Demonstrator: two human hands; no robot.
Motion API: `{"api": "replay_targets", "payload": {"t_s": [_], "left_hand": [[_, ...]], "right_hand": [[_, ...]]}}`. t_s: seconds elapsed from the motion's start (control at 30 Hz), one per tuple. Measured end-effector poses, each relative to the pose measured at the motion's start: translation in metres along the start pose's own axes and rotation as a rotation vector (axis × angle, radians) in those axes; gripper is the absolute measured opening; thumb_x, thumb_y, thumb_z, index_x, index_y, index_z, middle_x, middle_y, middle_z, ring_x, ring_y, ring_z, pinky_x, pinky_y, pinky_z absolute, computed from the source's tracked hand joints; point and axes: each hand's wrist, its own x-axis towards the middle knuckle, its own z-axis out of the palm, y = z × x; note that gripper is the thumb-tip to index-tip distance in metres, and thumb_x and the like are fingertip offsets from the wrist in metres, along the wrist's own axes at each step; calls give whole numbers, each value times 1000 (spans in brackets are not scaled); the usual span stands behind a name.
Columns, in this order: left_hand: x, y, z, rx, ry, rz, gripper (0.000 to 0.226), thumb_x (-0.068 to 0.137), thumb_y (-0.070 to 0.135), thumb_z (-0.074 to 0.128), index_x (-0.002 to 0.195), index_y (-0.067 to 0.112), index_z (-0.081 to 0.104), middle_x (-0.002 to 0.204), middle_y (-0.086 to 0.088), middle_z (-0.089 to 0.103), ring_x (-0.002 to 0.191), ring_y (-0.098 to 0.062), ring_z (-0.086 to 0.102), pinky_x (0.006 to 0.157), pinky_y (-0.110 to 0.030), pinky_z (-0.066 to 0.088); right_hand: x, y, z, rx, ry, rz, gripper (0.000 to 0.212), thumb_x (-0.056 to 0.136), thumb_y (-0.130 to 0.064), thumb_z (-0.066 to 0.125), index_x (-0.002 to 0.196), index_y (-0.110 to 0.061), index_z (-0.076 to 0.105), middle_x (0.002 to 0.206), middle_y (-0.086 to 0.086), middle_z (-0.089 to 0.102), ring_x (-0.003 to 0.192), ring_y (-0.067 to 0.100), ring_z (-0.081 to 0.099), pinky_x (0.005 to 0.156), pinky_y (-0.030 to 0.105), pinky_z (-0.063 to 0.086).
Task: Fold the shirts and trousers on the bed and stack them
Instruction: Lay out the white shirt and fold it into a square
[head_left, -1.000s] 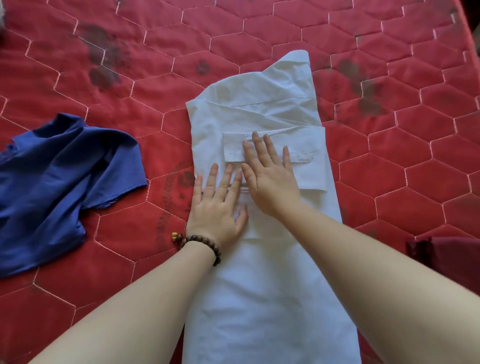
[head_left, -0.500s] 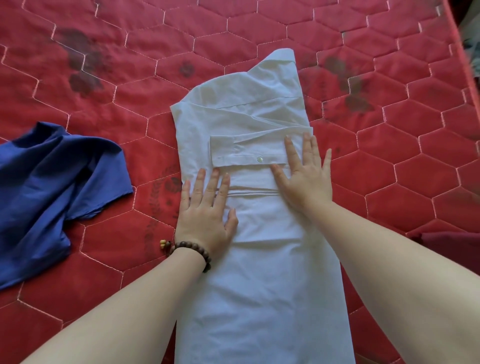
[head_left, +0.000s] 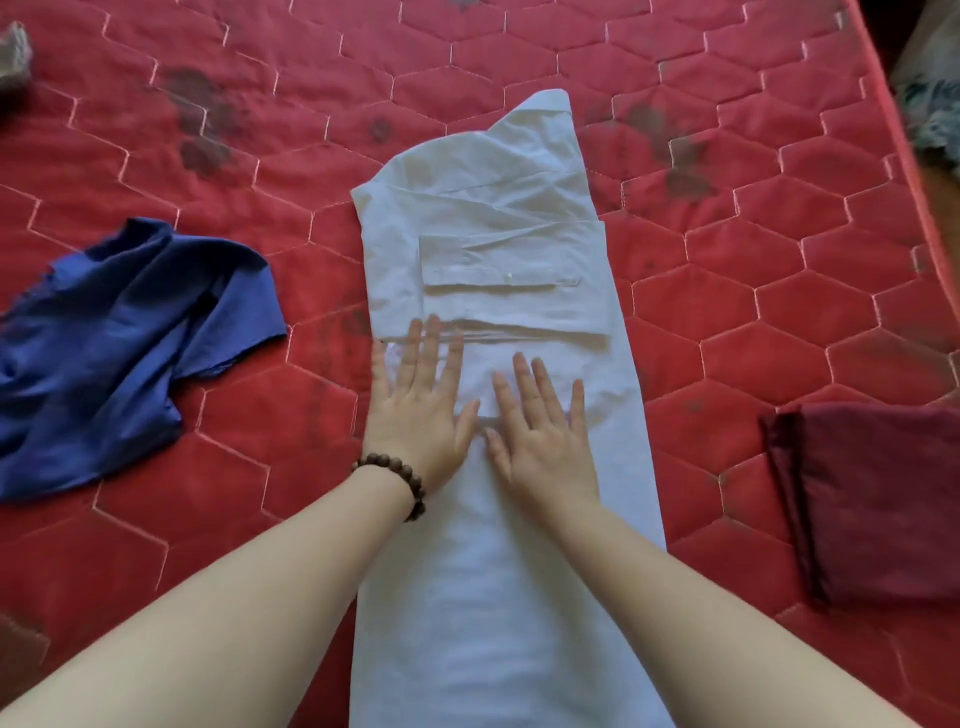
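The long white cotton shirt (head_left: 498, 249) lies in a narrow strip on the red quilted mattress (head_left: 779, 291) — sleeves folded in, cuff across its chest. The left hand (head_left: 423, 410) and right hand (head_left: 543, 439) press flat on it, fingers spread, gripping nothing.

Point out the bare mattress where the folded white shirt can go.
Bare mattress lies between the white shirt and the folded maroon garment, and beyond the collar. The left is crowded by the crumpled blue shirt.
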Motion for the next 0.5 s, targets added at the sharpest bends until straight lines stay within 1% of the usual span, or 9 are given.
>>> {"api": "replay_targets", "payload": {"t_s": [0.03, 0.07, 0.13, 0.2, 0.3, 0.37, 0.4, 0.47, 0.5], "left_hand": [[-20, 8, 4, -38, -24, 41, 72, 89, 51, 10, 153, 17, 10, 160, -10, -5, 145, -22, -19, 117, -51, -10], [-42, 14, 10, -51, -73, 70, 71, 89, 50, 7, 153, 20, 8, 160, -8, -7, 143, -20, -23, 117, -49, -12], [-86, 17, 23, -15, -164, 71, 66, 88, 51, 0, 150, 28, -4, 160, -5, -10, 140, -19, -29, 115, -45, -17], [-124, 15, 32, 31, -172, 12, 63, 90, 52, 0, 147, 29, -10, 160, -5, -10, 144, -20, -22, 117, -46, -14], [-176, 11, 37, 35, -151, -33, 64, 92, 54, 6, 150, 28, -5, 159, -5, -9, 147, -23, -10, 118, -50, -4], [-211, 13, 38, 42, -149, 3, 66, 92, 54, 13, 151, 26, 1, 160, -7, -3, 148, -25, -5, 118, -51, 1], [-228, 15, 38, 28, -150, 30, 67, 93, 53, 17, 152, 25, 5, 161, -9, 1, 148, -27, -2, 118, -52, 4], [-260, 19, 36, 0, -162, 86, 67, 93, 52, 23, 152, 22, 13, 160, -11, 8, 148, -28, 3, 116, -53, 9], [-273, 21, 35, 4, -175, 114, 66, 94, 52, 23, 152, 21, 15, 160, -11, 10, 148, -28, 5, 116, -52, 9]], "right_hand": [[-16, -4, 2, -8, -19, -11, 59, 93, -43, 34, 144, -14, 42, 153, 12, 32, 142, 31, 29, 111, 64, 20], [-33, -5, 4, -10, -37, -17, 60, 92, -45, 32, 145, -16, 41, 153, 12, 32, 142, 31, 30, 110, 65, 21], [-67, -1, 8, -21, -81, -17, 61, 91, -49, 30, 147, -23, 35, 155, 11, 29, 143, 31, 27, 111, 65, 15], [-101, 9, 12, -51, -120, 4, 63, 91, -53, 29, 148, -27, 30, 157, 11, 24, 145, 31, 22, 112, 63, 8], [-147, 26, 11, -66, -160, 47, 66, 90, -58, 25, 149, -29, 24, 159, 11, 14, 147, 31, 15, 113, 63, 6], [-179, 32, 9, -52, -170, 76, 68, 89, -62, 23, 150, -31, 19, 159, 10, 8, 147, 29, 11, 113, 61, 4], [-196, 33, 9, -55, -168, 73, 68, 89, -62, 23, 150, -31, 18, 159, 11, 8, 147, 29, 10, 113, 61, 4], [-230, 33, 8, -77, -184, 30, 68, 90, -63, 23, 150, -31, 17, 159, 9, 10, 147, 27, 10, 113, 61, 5], [-246, 35, 8, -92, -216, 11, 68, 91, -64, 21, 150, -32, 14, 160, 7, 6, 148, 26, 7, 114, 61, 3]]}}
